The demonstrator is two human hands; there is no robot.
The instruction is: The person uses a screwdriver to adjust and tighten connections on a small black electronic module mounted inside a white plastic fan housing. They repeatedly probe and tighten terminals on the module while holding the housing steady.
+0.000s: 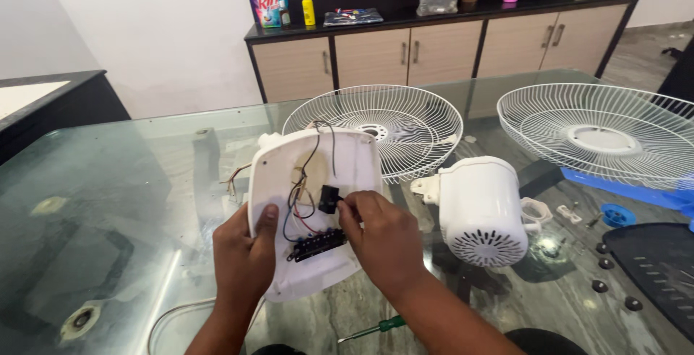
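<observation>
Two white round wire fan guards, one white plastic motor housing and one green-handled screwdriver lie on the glass-topped bench. The left hand grips the edge of the white plastic fan base shell, tilted up over the bench's near middle. The right hand has its fingers pinched on a small black part among wires inside; wooden cabinets stand behind.

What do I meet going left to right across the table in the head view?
Left hand → white fan base → right hand → white motor housing → blue cap → black cover.
</observation>
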